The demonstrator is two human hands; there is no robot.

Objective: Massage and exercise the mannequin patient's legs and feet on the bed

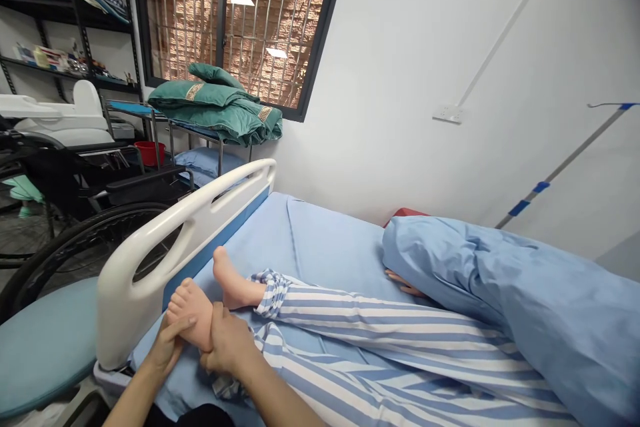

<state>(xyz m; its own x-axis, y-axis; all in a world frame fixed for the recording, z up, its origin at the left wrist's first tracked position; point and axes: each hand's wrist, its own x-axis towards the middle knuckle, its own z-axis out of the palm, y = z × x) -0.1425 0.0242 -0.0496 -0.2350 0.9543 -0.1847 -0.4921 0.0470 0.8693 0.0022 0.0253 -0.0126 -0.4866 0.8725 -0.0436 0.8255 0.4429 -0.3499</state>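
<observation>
Head view: left grip clasps the near foot below its toes, right grip its ankle, likely steadying it; the far foot lies beyond.

Your bare left forearm rises from the bottom edge of the view and slants up to the right, while your bare right forearm slants up to the left, so the two converge. Your left hand is curled in a hold, its thumb laid across toward the right and its other fingers mostly hidden. Your right hand is just beside it, its back turned toward you and its digits wrapped in a grasp.
</observation>
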